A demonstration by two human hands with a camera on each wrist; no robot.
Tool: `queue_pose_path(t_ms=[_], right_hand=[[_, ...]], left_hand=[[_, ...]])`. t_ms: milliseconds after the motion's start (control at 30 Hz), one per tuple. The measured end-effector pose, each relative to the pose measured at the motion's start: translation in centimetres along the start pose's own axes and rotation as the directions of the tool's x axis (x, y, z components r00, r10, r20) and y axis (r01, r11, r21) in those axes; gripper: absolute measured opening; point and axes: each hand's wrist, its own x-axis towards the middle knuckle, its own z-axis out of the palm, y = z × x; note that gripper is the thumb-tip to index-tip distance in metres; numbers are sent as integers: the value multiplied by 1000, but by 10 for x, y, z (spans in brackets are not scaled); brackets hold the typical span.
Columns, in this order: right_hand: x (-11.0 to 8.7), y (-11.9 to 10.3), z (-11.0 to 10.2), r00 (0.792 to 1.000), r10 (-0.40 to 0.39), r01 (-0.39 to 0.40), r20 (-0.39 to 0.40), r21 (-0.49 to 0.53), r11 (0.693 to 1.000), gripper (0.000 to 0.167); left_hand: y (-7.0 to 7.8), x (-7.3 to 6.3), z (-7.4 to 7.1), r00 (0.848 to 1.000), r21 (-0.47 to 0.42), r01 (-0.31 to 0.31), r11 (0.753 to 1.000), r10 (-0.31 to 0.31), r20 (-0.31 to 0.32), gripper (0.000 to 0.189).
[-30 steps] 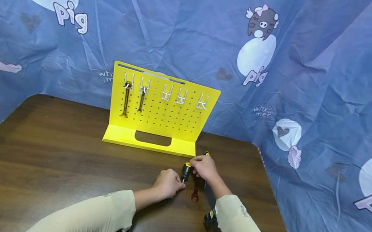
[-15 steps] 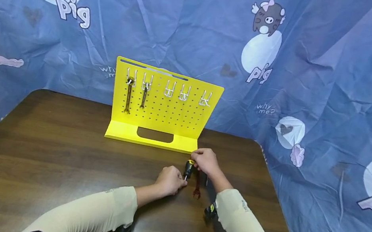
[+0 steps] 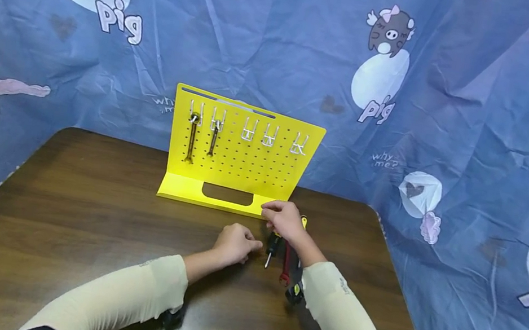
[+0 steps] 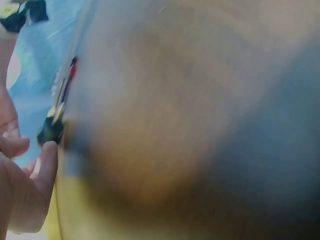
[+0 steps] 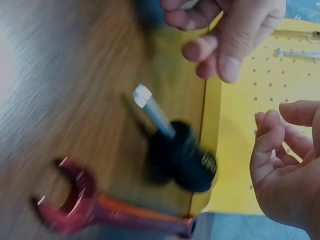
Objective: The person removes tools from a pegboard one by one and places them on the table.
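A short screwdriver point(image 3: 273, 244) with a black and yellow handle lies on the table, its shaft toward the person. In the right wrist view the screwdriver point(image 5: 190, 167) shows a bare metal tip, apart from both hands. My left hand point(image 3: 234, 243) is just left of it, fingers loosely bent around nothing. Over the handle end hovers my right hand point(image 3: 284, 219), thumb and fingers apart; the right hand point(image 5: 290, 165) holds nothing. A red open-end wrench point(image 3: 286, 265) lies to the right of the screwdriver. Beyond my right wrist shows a yellow-handled tool point(image 3: 304, 222), partly hidden.
A yellow pegboard point(image 3: 227, 171) stands behind the hands, with two wrenches hanging at its left: a longer wrench point(image 3: 192, 140) and a shorter wrench point(image 3: 214, 139). Several metal hooks point(image 3: 269, 137) to their right hold nothing. A blue printed curtain point(image 3: 273, 35) encloses the wooden table point(image 3: 99, 209).
My left hand has let go of the screwdriver's shaft and drawn left. The right hand has come off the handle and shifted left over it. The head view has turned slightly.
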Motion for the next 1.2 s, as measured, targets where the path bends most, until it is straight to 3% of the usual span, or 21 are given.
queue_pose_path(t_ms=[167, 400, 533, 700, 933, 1200], right_hand=[[6, -21, 10, 998, -55, 55, 22, 20, 998, 23], [18, -52, 26, 994, -106, 105, 28, 51, 993, 24], [24, -74, 37, 994, -105, 102, 40, 88, 991, 23], [31, -102, 45, 980, -198, 198, 2, 73, 978, 23], [45, -136, 52, 959, -281, 281, -37, 11, 960, 29], [54, -161, 57, 947, -305, 311, -102, 46, 949, 29]], left_hand=[[-1, 10, -30, 999, -128, 33, 991, -34, -11, 18], [-3, 29, -74, 997, -327, 56, 943, -72, -37, 38], [-4, 36, -98, 993, -393, 77, 916, -108, -56, 45], [-5, 45, -122, 986, -425, 68, 903, -125, -109, 52], [-9, 56, -145, 971, -442, 71, 894, -163, -174, 53], [-17, 70, -150, 954, -523, 109, 845, -237, -184, 57]])
